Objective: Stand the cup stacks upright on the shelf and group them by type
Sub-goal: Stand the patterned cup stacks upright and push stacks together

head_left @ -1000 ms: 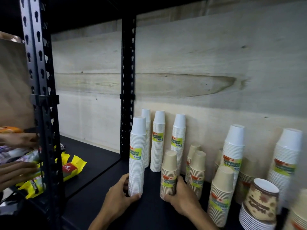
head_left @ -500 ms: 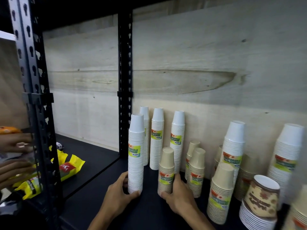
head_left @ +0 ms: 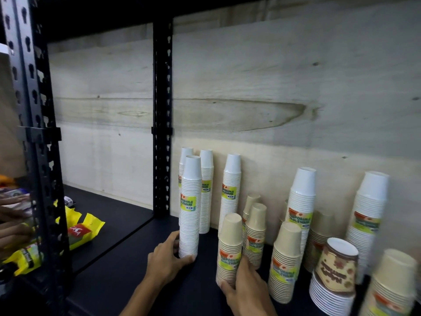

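On a dark shelf (head_left: 127, 281), the left hand (head_left: 165, 261) grips one of four narrow white cup stacks (head_left: 190, 206); the right hand's (head_left: 247, 288) fingers clasp a tan cup stack (head_left: 230, 245), both upright.

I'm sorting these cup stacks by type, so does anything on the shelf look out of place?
Yes. The patterned brown cup stack at the front right sits alone among plain tan and white stacks and leans visibly. Yellow snack packets lie flat in the left bay.
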